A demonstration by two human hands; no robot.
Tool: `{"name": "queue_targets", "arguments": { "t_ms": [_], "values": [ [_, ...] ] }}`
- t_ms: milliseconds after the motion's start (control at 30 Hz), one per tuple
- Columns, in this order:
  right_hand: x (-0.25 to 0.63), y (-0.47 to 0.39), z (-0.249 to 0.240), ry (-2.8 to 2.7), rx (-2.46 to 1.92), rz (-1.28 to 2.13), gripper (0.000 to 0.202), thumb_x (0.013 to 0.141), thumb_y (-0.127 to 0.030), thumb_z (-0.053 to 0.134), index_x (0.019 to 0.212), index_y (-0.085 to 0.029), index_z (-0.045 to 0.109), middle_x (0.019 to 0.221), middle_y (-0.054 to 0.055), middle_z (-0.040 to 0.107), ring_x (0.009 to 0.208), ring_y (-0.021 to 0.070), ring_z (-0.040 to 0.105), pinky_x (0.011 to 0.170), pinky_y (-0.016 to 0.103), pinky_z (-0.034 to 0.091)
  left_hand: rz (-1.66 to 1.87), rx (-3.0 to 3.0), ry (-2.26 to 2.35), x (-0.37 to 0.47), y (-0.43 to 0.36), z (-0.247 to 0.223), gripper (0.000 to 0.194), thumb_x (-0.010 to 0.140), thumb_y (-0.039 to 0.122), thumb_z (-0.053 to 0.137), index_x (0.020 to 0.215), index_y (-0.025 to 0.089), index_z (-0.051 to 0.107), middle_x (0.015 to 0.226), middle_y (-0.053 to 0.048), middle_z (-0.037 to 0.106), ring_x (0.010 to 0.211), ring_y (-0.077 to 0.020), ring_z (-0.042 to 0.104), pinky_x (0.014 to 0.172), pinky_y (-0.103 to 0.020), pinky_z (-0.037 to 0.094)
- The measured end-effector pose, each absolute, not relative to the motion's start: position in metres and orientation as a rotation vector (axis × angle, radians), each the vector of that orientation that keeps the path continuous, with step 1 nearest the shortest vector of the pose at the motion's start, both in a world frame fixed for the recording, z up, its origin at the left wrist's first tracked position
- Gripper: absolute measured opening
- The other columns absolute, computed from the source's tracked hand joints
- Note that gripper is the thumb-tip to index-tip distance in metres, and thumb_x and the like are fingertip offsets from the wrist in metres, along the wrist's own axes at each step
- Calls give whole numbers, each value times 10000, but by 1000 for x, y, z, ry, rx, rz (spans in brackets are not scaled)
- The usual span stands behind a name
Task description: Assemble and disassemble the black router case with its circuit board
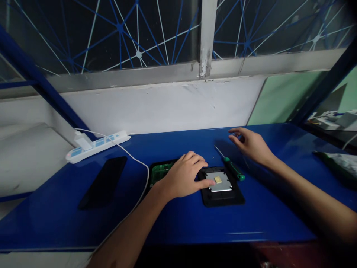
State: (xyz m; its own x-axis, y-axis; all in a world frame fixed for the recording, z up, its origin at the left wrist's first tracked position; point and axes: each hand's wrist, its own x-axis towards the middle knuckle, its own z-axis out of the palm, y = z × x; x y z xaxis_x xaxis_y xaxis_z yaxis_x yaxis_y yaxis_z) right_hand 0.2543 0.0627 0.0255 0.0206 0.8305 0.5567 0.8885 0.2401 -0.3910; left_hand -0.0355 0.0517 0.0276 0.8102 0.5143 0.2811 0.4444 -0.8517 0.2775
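My left hand [185,175] reaches over the blue table with its fingers apart, its thumb at the silver plate [220,186] of a black panel [223,200]. A small yellowish square [218,179] lies on the plate beside the thumb tip. Partly hidden behind that hand is a black case with a green circuit board [160,172]. My right hand [249,143] hovers over the table at the right, fingers curved and apart, with nothing visible in it. Between the right hand and the panel lies a green-handled screwdriver [234,169], its tip pointing away from me.
A dark flat slab [103,182] lies at the left. Behind it stands a white power strip [97,146] with a plug, and a white cable [146,167] runs toward the front edge. A green and silver bag [338,167] sits at the far right.
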Motion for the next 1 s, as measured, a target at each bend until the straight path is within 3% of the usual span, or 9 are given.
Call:
{"name": "queue_targets", "arguments": {
  "t_ms": [200, 467, 567, 667, 767, 1000],
  "values": [
    [269, 72, 4, -1999, -1792, -121, 267, 925, -350, 529, 1073, -200, 694, 867, 78, 676, 682, 196, 637, 660, 328, 501, 496, 2810, 629, -32, 42, 29, 645, 791, 683, 709, 1204, 192, 638, 1236, -78, 650, 1178, -282, 535, 1020, -423, 448],
    [267, 70, -3, -2145, -1845, -177, 271, 920, -347, 555, 1124, -224, 681, 943, 91, 623, 737, 219, 662, 740, 372, 543, 481, 2835, 629, -29, 39, 25, 644, 779, 732, 679, 1165, 217, 647, 1237, -56, 650, 1182, -276, 544, 1067, -432, 414],
    [260, 60, 12, -2144, -1671, -238, 287, 954, -386, 526, 1145, -214, 653, 1005, 98, 594, 727, 213, 636, 735, 402, 556, 545, 2888, 652, -30, 38, 24, 735, 790, 738, 659, 1270, 185, 598, 1275, -80, 637, 1226, -284, 536, 1173, -461, 309],
    [246, 39, 27, -2221, -1360, -201, 253, 962, -401, 541, 1060, -200, 660, 1024, 106, 609, 915, 254, 628, 827, 436, 541, 630, 2936, 637, -33, 35, 22, 863, 807, 793, 578, 1371, 142, 519, 1328, -118, 618, 1261, -297, 534, 1231, -483, 201],
    [230, 17, 32, -2334, -1171, -131, 251, 899, -442, 646, 999, -215, 681, 1041, 105, 636, 950, 266, 593, 842, 465, 521, 684, 2945, 653, -37, 31, 17, 904, 808, 844, 501, 1387, 151, 502, 1331, -129, 622, 1250, -314, 552, 1221, -513, 217],
    [216, 3, 29, -2542, -1080, 139, 562, 736, -624, 749, 1082, -185, 690, 1138, 134, 628, 1085, 320, 555, 952, 550, 478, 646, 2928, 735, -36, 22, 11, 922, 765, 869, 523, 1338, 147, 538, 1264, -127, 651, 1161, -329, 574, 1121, -503, 343]
  ]
}}
